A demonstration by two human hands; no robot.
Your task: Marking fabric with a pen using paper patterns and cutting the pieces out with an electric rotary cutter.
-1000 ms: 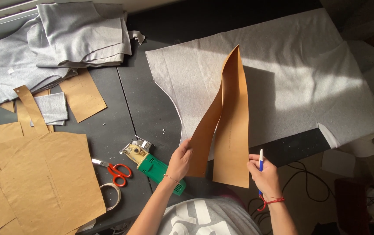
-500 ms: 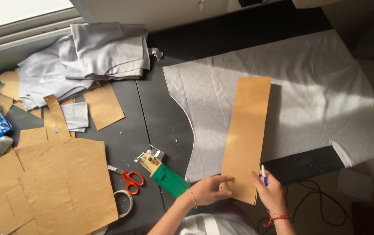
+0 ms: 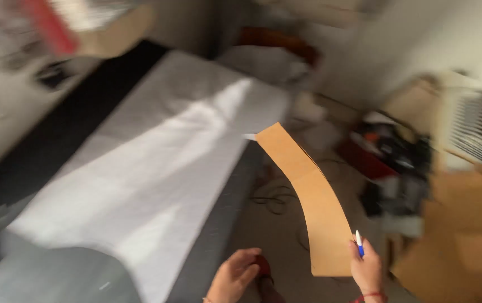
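My right hand [image 3: 368,270] holds a long brown paper pattern piece [image 3: 313,197] by its lower end, together with a blue and white pen [image 3: 359,242]. The piece curves up and to the left, off the table and over the floor. My left hand [image 3: 234,275] is low in the view beside the table's edge, fingers loosely apart, holding nothing. A sheet of light grey fabric [image 3: 140,168] lies spread on the dark table [image 3: 55,134] to the left. The picture is blurred by motion.
To the right of the table the floor holds black cables [image 3: 277,197], a red and black jumble of objects [image 3: 387,157] and brown cardboard [image 3: 465,241]. A white slatted object [image 3: 476,129] stands at the far right.
The view has swung right, away from the table. The pattern piece, flat on the fabric before, is now lifted off it in my right hand. My left hand has let go of it.
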